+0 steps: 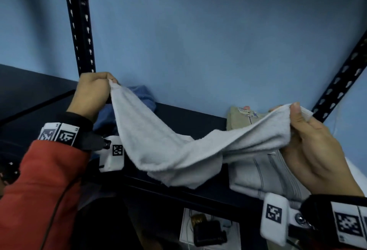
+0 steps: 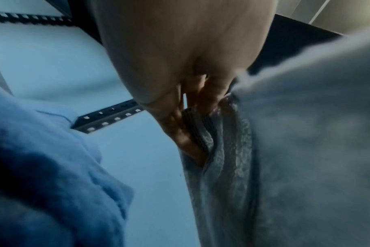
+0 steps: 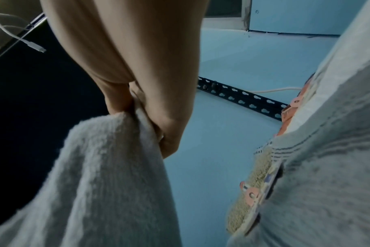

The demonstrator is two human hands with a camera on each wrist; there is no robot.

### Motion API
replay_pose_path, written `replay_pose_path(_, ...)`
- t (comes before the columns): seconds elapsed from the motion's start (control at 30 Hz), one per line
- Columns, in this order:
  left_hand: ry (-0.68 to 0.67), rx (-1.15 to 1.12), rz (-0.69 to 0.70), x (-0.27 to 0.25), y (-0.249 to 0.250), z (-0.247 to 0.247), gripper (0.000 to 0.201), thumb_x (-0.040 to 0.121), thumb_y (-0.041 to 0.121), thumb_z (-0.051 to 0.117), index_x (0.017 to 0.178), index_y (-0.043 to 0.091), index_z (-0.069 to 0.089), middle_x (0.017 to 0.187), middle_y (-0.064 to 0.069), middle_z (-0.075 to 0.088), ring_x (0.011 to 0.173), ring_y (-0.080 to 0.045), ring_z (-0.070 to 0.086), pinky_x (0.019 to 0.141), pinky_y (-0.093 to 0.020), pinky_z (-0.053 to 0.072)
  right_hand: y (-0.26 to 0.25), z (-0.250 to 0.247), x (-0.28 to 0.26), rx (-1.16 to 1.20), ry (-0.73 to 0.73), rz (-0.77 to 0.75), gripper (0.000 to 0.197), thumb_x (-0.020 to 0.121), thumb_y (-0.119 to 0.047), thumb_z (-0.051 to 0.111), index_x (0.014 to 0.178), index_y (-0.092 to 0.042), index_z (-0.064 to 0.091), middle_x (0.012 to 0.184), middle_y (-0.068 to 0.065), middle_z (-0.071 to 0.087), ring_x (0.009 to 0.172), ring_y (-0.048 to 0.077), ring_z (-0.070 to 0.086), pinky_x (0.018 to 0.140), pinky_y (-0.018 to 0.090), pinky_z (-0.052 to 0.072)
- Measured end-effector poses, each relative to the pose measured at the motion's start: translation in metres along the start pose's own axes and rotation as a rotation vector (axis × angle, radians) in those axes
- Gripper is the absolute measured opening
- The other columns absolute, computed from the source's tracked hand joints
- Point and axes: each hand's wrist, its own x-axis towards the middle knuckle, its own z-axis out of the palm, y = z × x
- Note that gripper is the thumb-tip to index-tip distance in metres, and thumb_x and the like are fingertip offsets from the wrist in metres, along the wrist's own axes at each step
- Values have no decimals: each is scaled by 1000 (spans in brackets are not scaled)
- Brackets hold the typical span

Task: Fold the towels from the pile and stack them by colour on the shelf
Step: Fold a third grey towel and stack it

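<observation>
the dark shelf runs across the middle of the frame; above it a white towel sags between both hands; a folded white striped towel lies at lower right, a beige towel behind it, a blue towel at centre left; the left hand pinches one corner, the right hand pinches the other.

A towel hangs between the left hand and right hand, sagging over the shelf. Behind it, a crumpled towel lies left; two folded towels sit right, one behind the other.
</observation>
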Motion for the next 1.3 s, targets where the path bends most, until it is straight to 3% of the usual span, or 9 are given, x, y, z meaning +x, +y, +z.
replay_pose_path(0.23,-255,-206,67,-35,39,52,22,93,-3,52,100,1,73,99,-9,76,88,-9,70,79,-17,54,6,0,-3,-294,-159,-18,20,88,-34,64,81,-15,66,78,11,58,72,19,52,60,21,48)
replay_pose_path(0.37,-557,-126,143,-60,42,89,66,88,-2,73,145,20,45,121,-10,70,96,-14,70,85,-25,58,6,15,-9,-525,-279,-154,18,85,-27,67,78,-11,71,72,-1,67,68,9,58,62,17,46)
replay_pose_path(0.43,-633,-146,94,-77,45,107,70,82,4,81,142,15,45,122,-16,69,102,-27,73,94,-41,58,5,19,-9,-572,-271,-196,19,90,-22,61,89,-9,76,84,-4,76,79,8,68,74,16,51)
replay_pose_path(0.53,-675,-87,153,-101,48,130,30,85,9,79,111,8,64,101,-9,78,95,-24,75,91,-53,58,6,20,-8,-555,-284,-160,24,95,-22,55,101,-8,74,102,6,77,101,21,71,91,29,54)
replay_pose_path(0.67,-735,-156,208,-119,46,146,10,92,14,73,100,8,75,98,-2,79,96,-16,75,93,-44,58,2,23,-9,-500,-126,-212,24,86,-24,67,88,-3,56,80,20,74,68,24,64,63,36,51)
replay_pose_path(0.87,-850,-167,129,-121,43,140,23,105,8,50,120,7,69,107,-14,76,104,-27,73,90,-41,58,-8,13,-10,-732,-147,-311,6,87,-18,74,82,-18,78,80,1,77,74,7,67,73,28,54)
replay_pose_path(0.97,-765,-113,168,-117,42,141,19,99,24,57,108,10,67,93,-19,75,80,-21,64,71,-45,51,-10,11,-10,-853,-267,-281,14,98,-17,64,92,-12,75,88,13,73,84,29,68,85,49,55)
replay_pose_path(1.1,-723,-88,241,-120,45,141,20,96,28,63,98,8,63,86,-29,72,72,-28,61,68,-54,51,-11,21,-14,-729,-267,-181,20,94,-11,66,109,-24,61,79,20,70,73,45,62,69,59,50)
replay_pose_path(1.3,-808,-15,335,-122,55,131,11,96,10,69,107,9,69,93,-4,79,90,-17,76,88,-40,60,-6,25,-13,-900,-187,-344,13,90,-11,73,93,-24,75,86,-11,77,85,7,73,85,47,57)
